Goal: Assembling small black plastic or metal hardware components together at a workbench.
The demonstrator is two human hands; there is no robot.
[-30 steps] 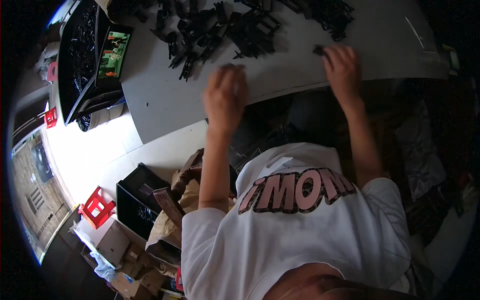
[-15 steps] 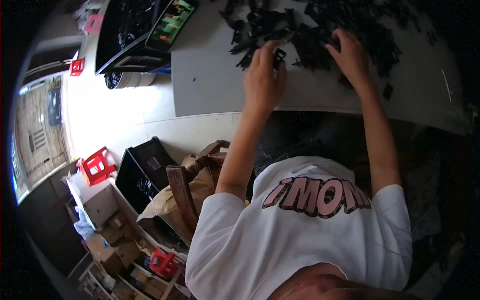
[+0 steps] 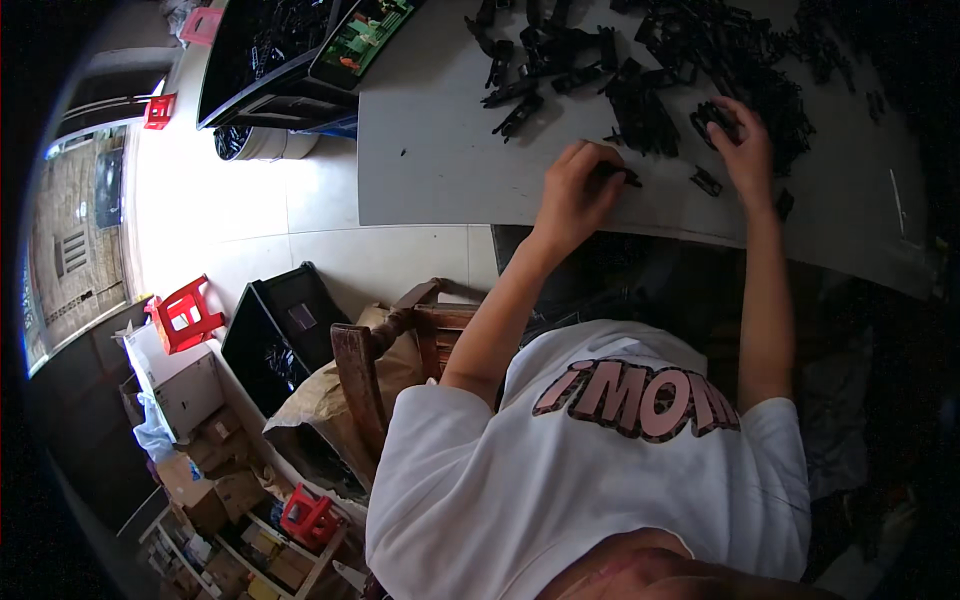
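Observation:
Many small black plastic parts (image 3: 640,115) lie heaped and scattered over the grey tabletop (image 3: 450,180). My left hand (image 3: 580,195) is above the table near its front edge, its fingers curled round a small black plastic part (image 3: 626,176) whose end sticks out to the right. Farther right, my right hand (image 3: 745,150) pinches another black plastic part (image 3: 712,122) between thumb and fingers, at the near side of the heap. Between the hands a single black part (image 3: 705,181) rests on the table. The exact shape of the held parts is partly hidden.
At the table's left stands a black crate (image 3: 265,60) of black parts, with a phone-like screen (image 3: 365,38) on its edge. Below is a white bucket (image 3: 280,144). A wooden chair (image 3: 365,385), a black bin (image 3: 290,320) and a red stool (image 3: 187,315) stand at left.
My left hand has moved right and nearer to the table's front edge, with a black part in it. My right hand has shifted slightly right and nearer, and now grips a part.

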